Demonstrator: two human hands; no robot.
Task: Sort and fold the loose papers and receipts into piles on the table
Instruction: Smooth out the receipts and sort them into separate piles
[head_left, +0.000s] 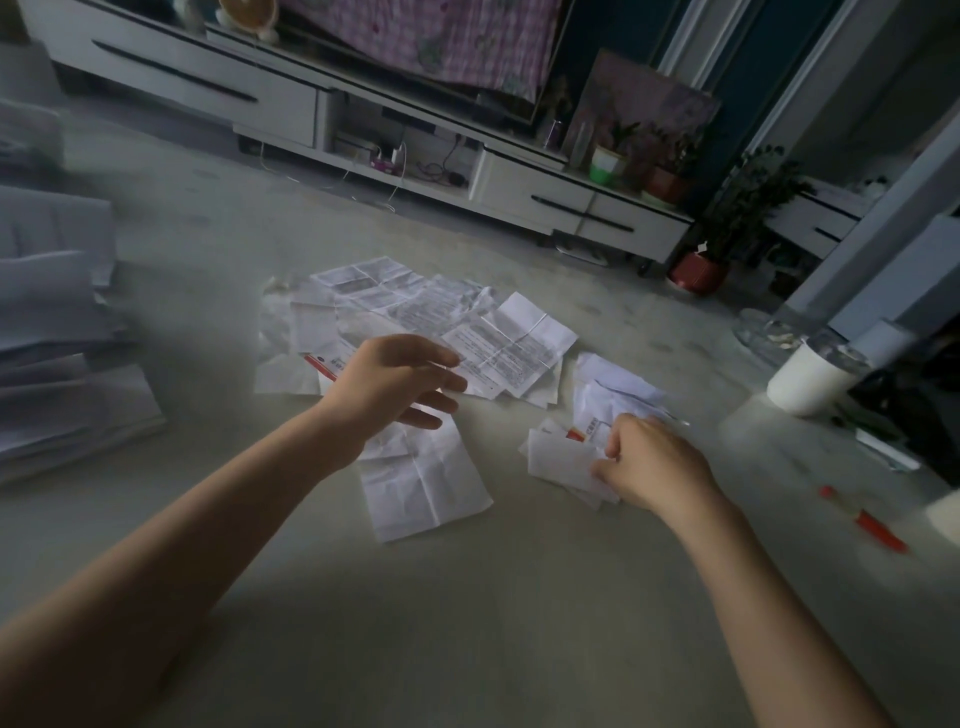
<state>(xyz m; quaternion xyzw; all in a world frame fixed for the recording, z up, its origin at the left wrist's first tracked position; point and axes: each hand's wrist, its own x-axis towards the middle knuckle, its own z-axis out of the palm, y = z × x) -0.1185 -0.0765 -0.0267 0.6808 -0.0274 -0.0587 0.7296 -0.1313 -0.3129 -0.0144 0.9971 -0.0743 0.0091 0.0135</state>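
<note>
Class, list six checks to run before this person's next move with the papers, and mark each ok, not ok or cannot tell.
1. Left hand free: ok, open, grips nothing.
2. Right hand secures small white receipts: ok, fingers pinch them.
3. Creased white paper sheet folded: not ok, lies opened flat.
4. Loose heap of printed white papers sorted: not ok, overlapping.
5. Tall white cup clear of papers: ok, stands apart.
6. Receipt text readable: cannot tell, blurred.
</note>
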